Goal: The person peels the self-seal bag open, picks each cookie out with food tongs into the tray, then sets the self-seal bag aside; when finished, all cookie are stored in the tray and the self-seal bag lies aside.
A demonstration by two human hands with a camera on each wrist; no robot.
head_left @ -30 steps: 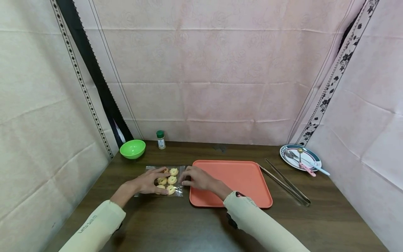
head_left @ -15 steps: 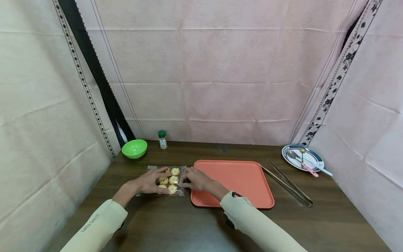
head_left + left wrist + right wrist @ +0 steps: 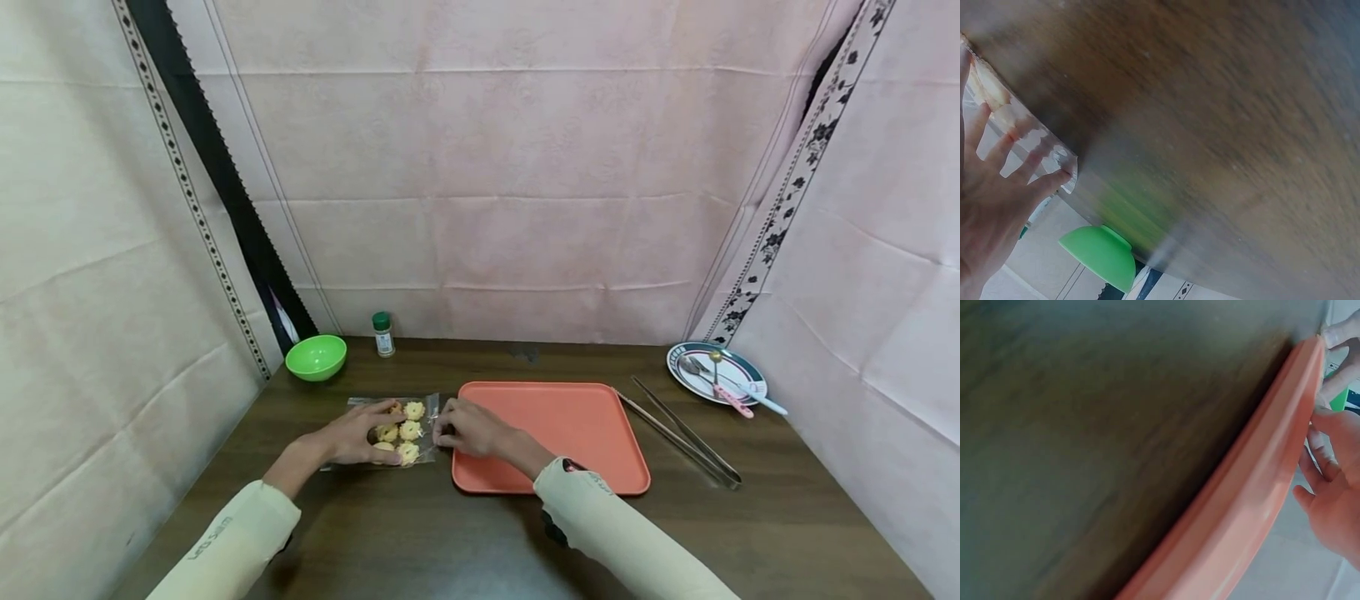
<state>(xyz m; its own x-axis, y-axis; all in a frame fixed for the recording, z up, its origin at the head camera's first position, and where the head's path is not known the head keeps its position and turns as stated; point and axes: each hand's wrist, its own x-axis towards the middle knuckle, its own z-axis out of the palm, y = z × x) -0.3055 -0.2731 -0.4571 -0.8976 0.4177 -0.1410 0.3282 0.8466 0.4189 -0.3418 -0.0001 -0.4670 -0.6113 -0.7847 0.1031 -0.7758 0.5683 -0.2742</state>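
A clear plastic bag (image 3: 430, 423) of yellow flower-shaped cookies (image 3: 410, 430) lies on the table left of the tray. My left hand (image 3: 352, 435) rests across the bag's left part, fingers spread and hiding some cookies; the left wrist view shows the splayed fingers of that left hand (image 3: 997, 187) against the plastic. At the bag's right edge, my right hand (image 3: 474, 428) pinches the plastic between thumb and curled fingers, over the left rim of the coral tray (image 3: 555, 429). In the right wrist view, the right hand (image 3: 1335, 481) shows past the tray's rim, its fingertips partly hidden.
Behind the bag stand a green bowl (image 3: 316, 358) and a green-capped shaker bottle (image 3: 383, 335). Metal tongs (image 3: 693, 450) lie right of the tray. Farther back, a plate (image 3: 682, 371) holds utensils with pink and light-blue handles. Cloth curtains (image 3: 480, 167) enclose the wooden table (image 3: 420, 533).
My right hand's fingers have closed on the bag's right edge and shifted slightly to the right. The left hand stays on the bag. The head view has moved a little.
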